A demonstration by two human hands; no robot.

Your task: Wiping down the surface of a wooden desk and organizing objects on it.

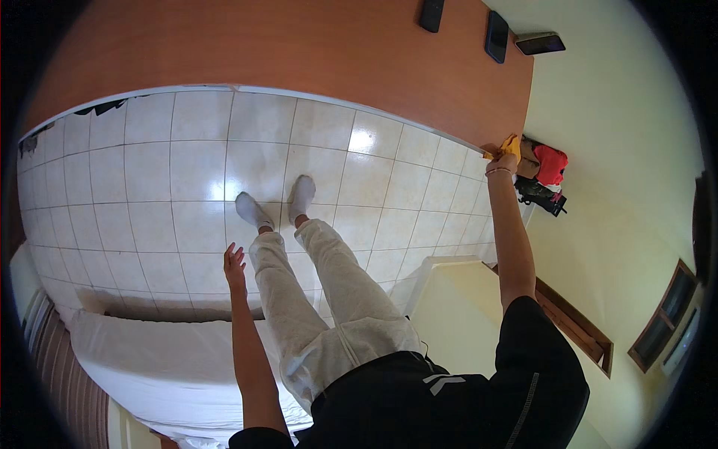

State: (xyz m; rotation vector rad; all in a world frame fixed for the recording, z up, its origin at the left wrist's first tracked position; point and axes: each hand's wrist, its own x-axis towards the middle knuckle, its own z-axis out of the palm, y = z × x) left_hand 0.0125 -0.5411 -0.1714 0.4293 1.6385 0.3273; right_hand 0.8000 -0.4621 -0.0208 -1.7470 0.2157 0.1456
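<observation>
My right hand point(503, 163), at the end of an outstretched arm, grips a crumpled yellow cloth point(511, 146). The cloth lies at the right front corner of a brown wooden tabletop point(269, 45), by its pale edge. Just beyond that corner is a bundle of items, including a red cloth or bag point(550, 164) and a black bag or cloth point(539, 194). My left hand point(235, 266) hangs over the tiled floor with its fingers apart and nothing in it.
On the tabletop lie a dark phone point(496, 36) and a black object point(432, 15); another phone point(541, 43) leans by the wall. A bed with a white sheet point(157, 359) stands behind at left. A cream wall or partition point(454, 303) is at right. White tiles point(199, 168) cover the floor.
</observation>
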